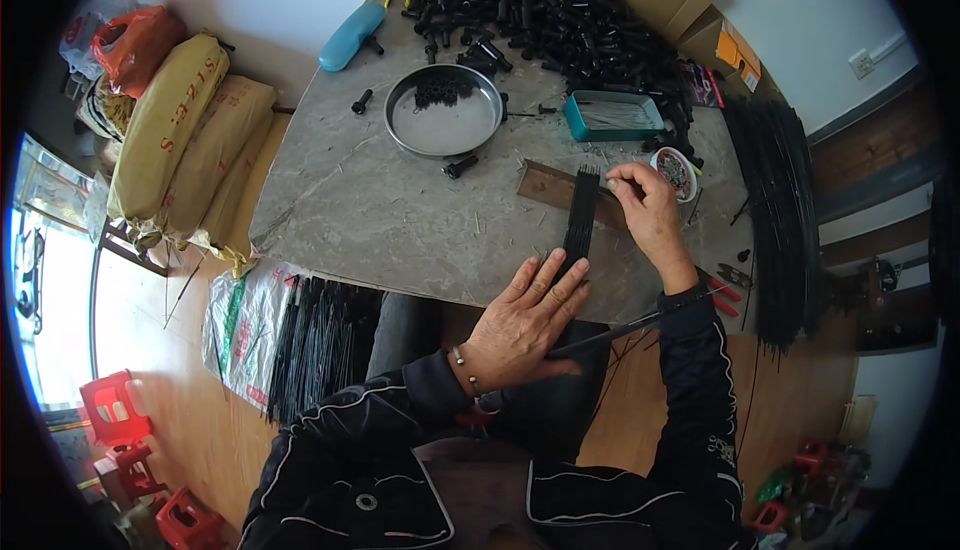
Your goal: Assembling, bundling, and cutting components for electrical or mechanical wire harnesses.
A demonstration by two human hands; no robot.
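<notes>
My left hand (528, 328) lies with its fingers stretched over a flat row of thin black rods (582, 212) at the table's front edge. The rods point away from me, and their far ends rest across a rusty brown metal bar (548, 187). Just right of those ends, my right hand (648, 212) is closed in a pinch; what sits between thumb and finger is too small to make out. Beyond it stands a small white bowl (684, 193) of tiny metal pieces. A teal tin (618, 134) holds thin pale pins.
A round metal tray (440, 140) holds small black rings. Black cylindrical parts (560, 25) are heaped at the back. Long black rods (780, 220) hang over the right edge, near red-handled pliers (727, 295). More rods (325, 345) lie below left, by stacked sacks (165, 125).
</notes>
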